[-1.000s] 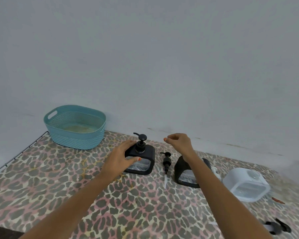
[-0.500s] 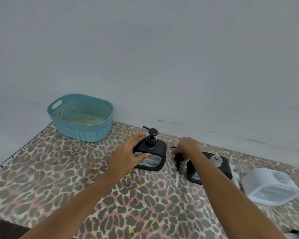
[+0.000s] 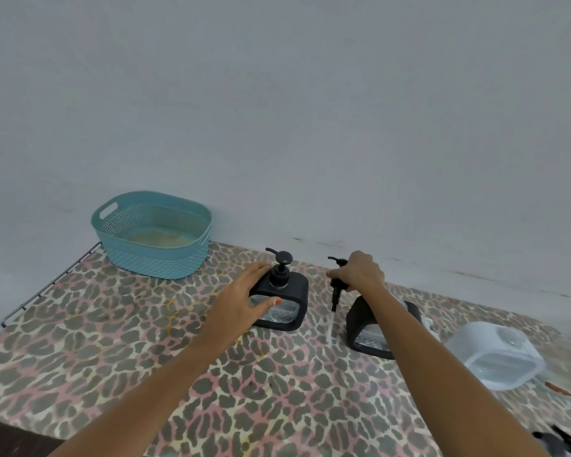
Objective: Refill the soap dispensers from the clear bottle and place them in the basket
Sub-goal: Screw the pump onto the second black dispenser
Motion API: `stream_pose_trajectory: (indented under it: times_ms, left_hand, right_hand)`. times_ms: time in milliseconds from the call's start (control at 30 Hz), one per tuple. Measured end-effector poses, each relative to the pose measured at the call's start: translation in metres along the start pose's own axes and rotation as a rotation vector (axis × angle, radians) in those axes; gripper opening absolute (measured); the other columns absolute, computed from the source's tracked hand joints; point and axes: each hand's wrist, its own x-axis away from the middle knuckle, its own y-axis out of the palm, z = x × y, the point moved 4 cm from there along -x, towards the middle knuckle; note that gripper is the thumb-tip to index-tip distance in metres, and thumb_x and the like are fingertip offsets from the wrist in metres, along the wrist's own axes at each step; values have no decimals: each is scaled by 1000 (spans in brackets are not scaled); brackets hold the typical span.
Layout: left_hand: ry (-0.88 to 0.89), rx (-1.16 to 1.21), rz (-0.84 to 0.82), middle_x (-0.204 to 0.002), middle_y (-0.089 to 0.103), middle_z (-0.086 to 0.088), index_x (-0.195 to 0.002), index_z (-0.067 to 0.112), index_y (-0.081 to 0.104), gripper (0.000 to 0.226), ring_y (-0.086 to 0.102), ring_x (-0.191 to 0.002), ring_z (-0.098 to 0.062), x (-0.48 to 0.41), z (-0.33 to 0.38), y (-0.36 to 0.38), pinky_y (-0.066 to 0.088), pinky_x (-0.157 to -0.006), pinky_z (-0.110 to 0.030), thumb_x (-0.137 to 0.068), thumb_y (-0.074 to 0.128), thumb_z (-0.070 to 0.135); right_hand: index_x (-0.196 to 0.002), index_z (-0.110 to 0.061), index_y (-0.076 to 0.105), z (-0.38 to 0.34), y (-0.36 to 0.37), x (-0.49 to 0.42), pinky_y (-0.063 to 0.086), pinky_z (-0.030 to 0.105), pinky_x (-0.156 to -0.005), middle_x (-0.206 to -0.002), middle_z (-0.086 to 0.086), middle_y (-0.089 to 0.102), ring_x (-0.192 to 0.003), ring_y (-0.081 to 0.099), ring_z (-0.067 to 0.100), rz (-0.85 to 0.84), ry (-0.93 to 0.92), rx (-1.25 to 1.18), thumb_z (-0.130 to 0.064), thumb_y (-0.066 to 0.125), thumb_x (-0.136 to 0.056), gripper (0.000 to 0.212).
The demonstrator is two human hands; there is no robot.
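Showing the left hand (image 3: 241,298) curled round a capped dispenser (image 3: 290,301), thumb on its clear front; the right hand (image 3: 360,273) pinches a loose pump (image 3: 337,288), tube dangling below the fingers. Rigid, likely slick: grip the dark frame.

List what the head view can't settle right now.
Head view only:
1. Black plastic soap dispenser beneath right forearm: top hidden by it.
2. Dark object, bottom-right edge: blurred, cut off.
3. Teal perforated plastic basket: yellowish floor patch too blurred to identify.
4. Clear bottle: out of frame.
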Motion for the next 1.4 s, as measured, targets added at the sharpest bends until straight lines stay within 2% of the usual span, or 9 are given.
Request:
stream_pose_trajectory:
  times_ms: [133,300,500,600,733,833,1000,1167,1400]
  left_hand:
    - [-68,33,-30,-143,40,-1,-136,17,39,63,37,-129,-11,-1,7,-2,24,-105,-20,-80,68,26]
    - [-106,131,92,-148,31,-2,-137,24,34,70,30,-136,-17,5,31,-15,26,-108,-31,-78,70,29]
    - [62,185,262,-150,27,-5,-134,21,38,63,18,-141,-15,10,87,-25,20,-108,-27,-80,68,23]
    - [120,143,172,-148,30,-6,-132,22,39,59,26,-138,-22,9,110,-7,27,-111,-35,-81,67,24]
    - [150,108,-8,-147,31,0,-134,26,35,57,24,-138,-13,7,122,35,20,-107,-22,-85,62,27]
    - [145,89,-103,-140,38,1,-134,22,37,55,36,-131,-14,4,124,63,21,-99,-13,-85,62,26]
    - [114,38,-236,-144,35,4,-138,23,32,61,33,-133,-14,-2,121,100,25,-103,-19,-85,61,32]
    - [91,-9,-284,-147,31,3,-140,21,29,65,30,-135,-14,-10,119,121,24,-107,-24,-85,61,33]
    - [112,44,-242,-128,53,-1,-127,14,49,51,50,-115,-15,-15,117,138,34,-94,-16,-81,67,27]
  right_hand:
    - [-60,-7,48,5,-39,17,40,25,-50,-64,8,56,-59,58,23,124,-51,-173,-29,71,-75,35]
    - [-70,7,66,18,-84,47,43,30,-56,-66,15,61,-60,57,24,258,-119,-399,-26,74,-74,34]
    - [-66,-6,69,38,-122,85,36,23,-48,-74,15,70,-58,54,18,381,-201,-512,-23,70,-77,20]
    - [-69,-11,69,49,-132,97,36,21,-47,-80,14,72,-59,55,17,419,-228,-532,-21,69,-79,14]
    - [-75,-9,71,63,-139,104,36,11,-44,-80,11,72,-63,57,20,482,-267,-538,-22,68,-80,15]
    - [-81,-8,71,69,-140,106,45,21,-58,-76,3,68,-73,65,27,506,-296,-552,-23,68,-80,15]
    - [-88,-8,71,78,-130,99,51,29,-72,-81,5,72,-76,67,19,500,-323,-561,-24,69,-79,18]
    - [-86,-10,71,86,-115,95,48,16,-69,-81,4,72,-77,67,12,468,-346,-590,-23,70,-79,15]
    - [-87,-6,70,97,-83,91,51,24,-75,-86,6,71,-80,65,15,423,-368,-538,-22,71,-78,18]
